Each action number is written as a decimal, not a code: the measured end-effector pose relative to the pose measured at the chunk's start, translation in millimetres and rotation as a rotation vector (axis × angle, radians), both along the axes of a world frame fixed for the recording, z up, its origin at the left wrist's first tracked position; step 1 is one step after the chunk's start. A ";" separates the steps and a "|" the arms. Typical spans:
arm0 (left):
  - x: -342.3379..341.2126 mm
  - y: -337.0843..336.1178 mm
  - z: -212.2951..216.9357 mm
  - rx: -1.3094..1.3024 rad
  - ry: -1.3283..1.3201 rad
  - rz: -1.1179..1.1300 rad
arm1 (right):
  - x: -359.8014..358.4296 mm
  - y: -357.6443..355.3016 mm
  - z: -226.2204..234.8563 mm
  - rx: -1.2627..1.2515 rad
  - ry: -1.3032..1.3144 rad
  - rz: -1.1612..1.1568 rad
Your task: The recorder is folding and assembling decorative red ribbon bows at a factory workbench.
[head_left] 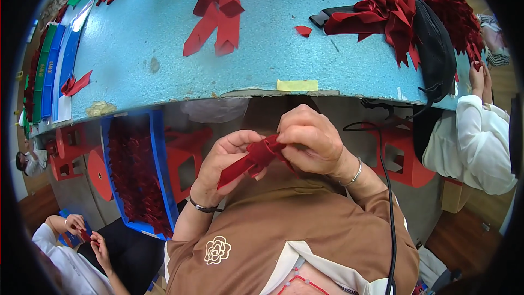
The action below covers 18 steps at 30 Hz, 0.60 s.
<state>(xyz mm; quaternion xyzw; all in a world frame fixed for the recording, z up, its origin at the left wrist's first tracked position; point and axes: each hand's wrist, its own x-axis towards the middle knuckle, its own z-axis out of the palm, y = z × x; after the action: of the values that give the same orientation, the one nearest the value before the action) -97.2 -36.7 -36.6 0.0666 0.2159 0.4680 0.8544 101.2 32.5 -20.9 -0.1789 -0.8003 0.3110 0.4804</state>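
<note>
Between my two hands, in front of my chest and below the table's near edge, is a dark red ribbon bow (261, 153) with a loose tail hanging to the left. My left hand (226, 158) is closed round the bow from the left, its thumb and fingers on the knot. From the right, my right hand (311, 141) pinches the bow's upper right side, fingers curled; a short tail shows under it. The fingertips partly hide the knot.
Red ribbon pieces (218, 16) and a heap of bows (382, 5) lie on the blue table (262, 60), beside a black bag (436, 49). A blue crate (158, 164) of red bows stands at left near red stools (188, 153). Co-workers sit on both sides; a black cable (388, 202) hangs at right.
</note>
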 end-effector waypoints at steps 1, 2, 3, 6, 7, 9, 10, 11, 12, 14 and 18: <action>1.6 -0.6 0.7 0.019 -0.001 -0.002 | 2.6 -0.1 2.2 0.033 -0.029 0.024; 2.9 -1.1 1.7 0.020 0.000 -0.002 | 4.0 -1.1 2.3 0.035 -0.028 0.024; 4.1 -0.6 3.1 0.026 0.033 -0.016 | 5.4 -1.5 1.6 0.010 -0.010 0.029; 9.2 -0.6 7.5 0.028 0.072 -0.018 | 5.6 -8.2 -3.9 -0.027 0.025 0.000; 11.0 -1.1 8.5 0.024 0.077 -0.004 | 4.4 -10.4 -7.0 -0.041 0.042 -0.033; 12.4 -2.6 7.3 0.043 0.075 -0.015 | 1.6 -11.8 -15.9 0.036 0.057 -0.060; 12.9 -3.4 7.3 0.062 0.073 -0.027 | 0.0 -12.0 -17.4 0.113 0.073 -0.088; 13.8 -4.0 9.6 0.063 0.073 -0.027 | -2.0 -12.0 -16.8 0.114 0.073 -0.088; 14.6 -4.4 11.5 0.045 0.066 0.013 | -4.5 -11.7 -16.4 0.113 0.089 -0.105; 14.5 -5.6 12.1 0.028 0.058 0.051 | -4.9 -9.9 -13.0 0.114 0.103 -0.122; 9.2 -9.1 9.7 0.019 0.096 0.058 | 2.1 -7.1 -1.2 0.085 0.029 -0.073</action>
<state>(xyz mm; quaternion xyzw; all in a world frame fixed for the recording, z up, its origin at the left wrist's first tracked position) -88.0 -45.7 -26.9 0.0908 0.2538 0.4908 0.8285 103.3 25.5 -22.0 -0.1829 -0.7988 0.2614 0.5101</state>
